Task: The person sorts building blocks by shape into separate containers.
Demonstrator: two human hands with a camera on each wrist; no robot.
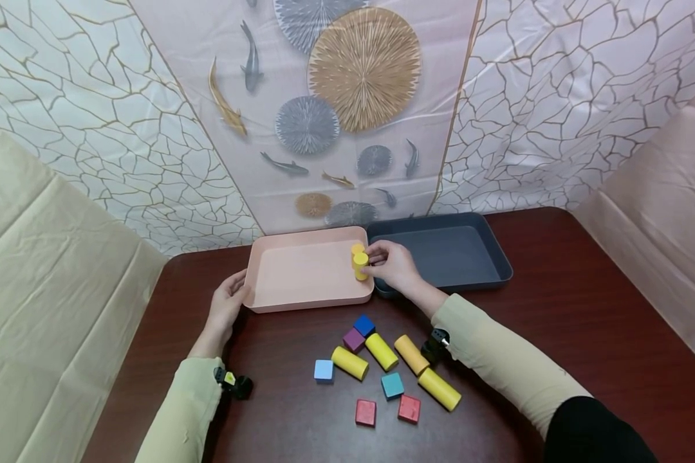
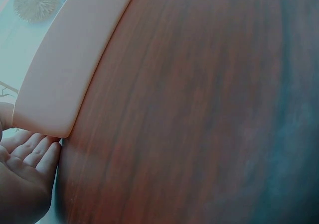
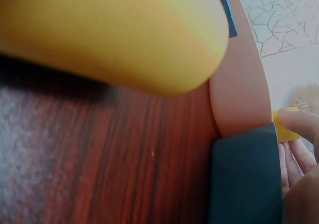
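A pink tray [image 1: 301,270] lies on the table. My left hand [image 1: 227,302] grips its left end, thumb at the rim and fingers along the outside; the left wrist view shows this hand [image 2: 27,169] at the tray's corner [image 2: 60,119]. Over the tray's right end, my right hand [image 1: 392,265] pinches an upright yellow cylinder [image 1: 361,266] between thumb and fingers. Just behind it stands an orange-yellow cylinder [image 1: 356,249], partly hidden. In the right wrist view, the right hand [image 3: 301,159] holds the yellow cylinder [image 3: 284,127] beyond the tray walls.
A dark grey tray [image 1: 440,251] adjoins the pink one on the right. Nearer on the table lie yellow cylinders [image 1: 350,363], an orange cylinder [image 1: 411,355] and several cubes, among them a light blue cube [image 1: 324,371], a teal cube [image 1: 392,386] and a red cube [image 1: 365,413].
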